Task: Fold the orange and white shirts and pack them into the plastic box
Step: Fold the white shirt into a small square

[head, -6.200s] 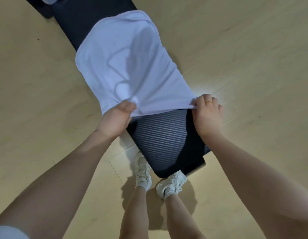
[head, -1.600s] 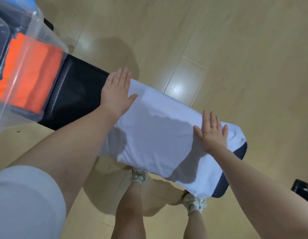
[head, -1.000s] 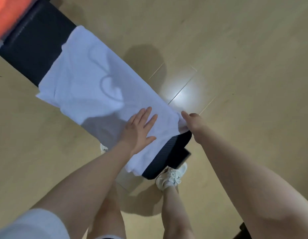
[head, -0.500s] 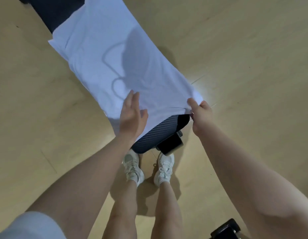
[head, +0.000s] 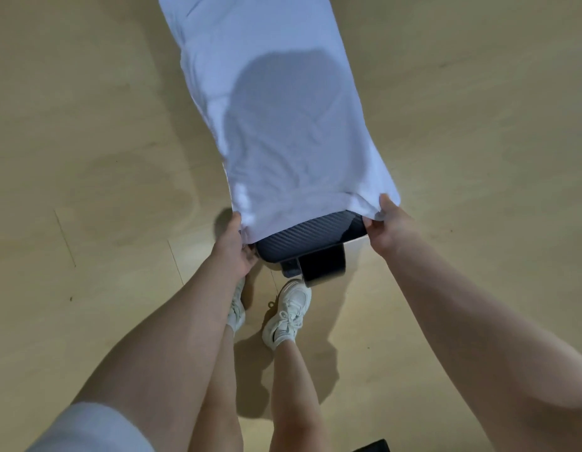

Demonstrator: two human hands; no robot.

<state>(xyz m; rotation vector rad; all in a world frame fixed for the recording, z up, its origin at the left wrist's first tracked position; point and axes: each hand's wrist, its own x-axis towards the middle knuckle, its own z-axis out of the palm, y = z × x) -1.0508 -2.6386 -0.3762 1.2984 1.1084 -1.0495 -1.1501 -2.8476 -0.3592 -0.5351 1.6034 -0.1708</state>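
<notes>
A person is standing at the near end of a narrow dark padded bench, looking down at a white shirt that is lying lengthwise along it, already narrowed to a long strip. The left hand and right hand are each grasping one near corner of the shirt's bottom edge, each grip clenched on the cloth, probably so the end can be carried forward evenly for the next fold. The orange shirt and plastic box are not showing here.
</notes>
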